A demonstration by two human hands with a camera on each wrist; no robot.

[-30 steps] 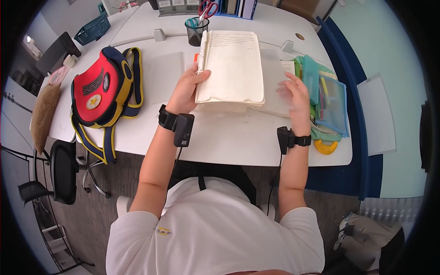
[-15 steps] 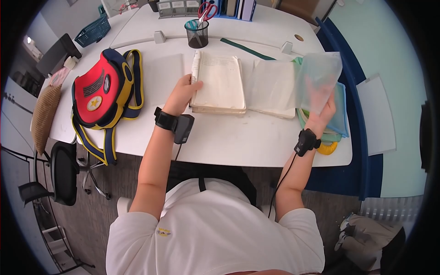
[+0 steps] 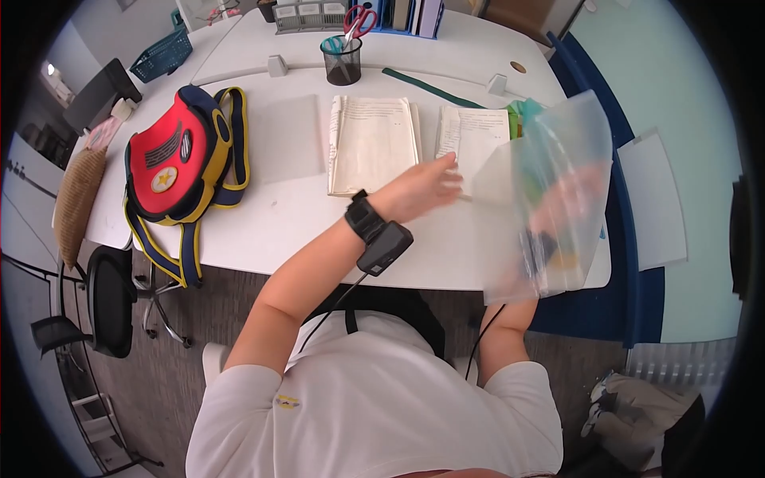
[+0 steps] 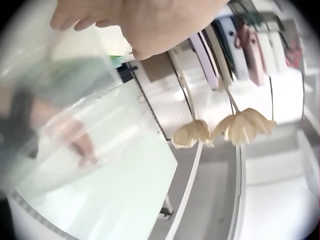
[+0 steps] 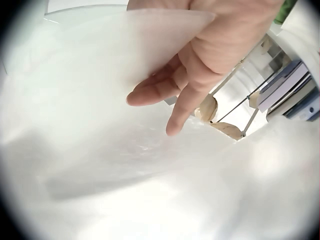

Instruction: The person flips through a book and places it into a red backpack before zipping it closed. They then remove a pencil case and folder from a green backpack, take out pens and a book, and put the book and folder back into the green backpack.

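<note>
My right hand [image 3: 567, 201] holds up a clear plastic book cover [image 3: 500, 239], which hangs in front of it and lets the hand show through blurred. In the right wrist view a flap of the film overlaps the hand, with two fingertips bare below its edge. Reaching across toward the film, my left hand [image 3: 421, 191] has its fingers extended and nothing in them. A worn, thick book [image 3: 370, 147] lies left of that hand. Just beyond its fingertips lies another printed book [image 3: 476, 134], partly covered by the plastic.
A red and navy backpack [image 3: 163, 151] stands on the left of the desk. Behind the books are a mesh pen cup [image 3: 343, 65] with scissors and a dark green strip [image 3: 430, 88]. Upright folders [image 3: 410, 17] stand at the back. A blue partition [image 3: 637, 271] borders the right side.
The left hand has set the thick book down, let go of it and swung right. The right hand has lifted the plastic cover from the right-hand book, whose printed page now shows.
</note>
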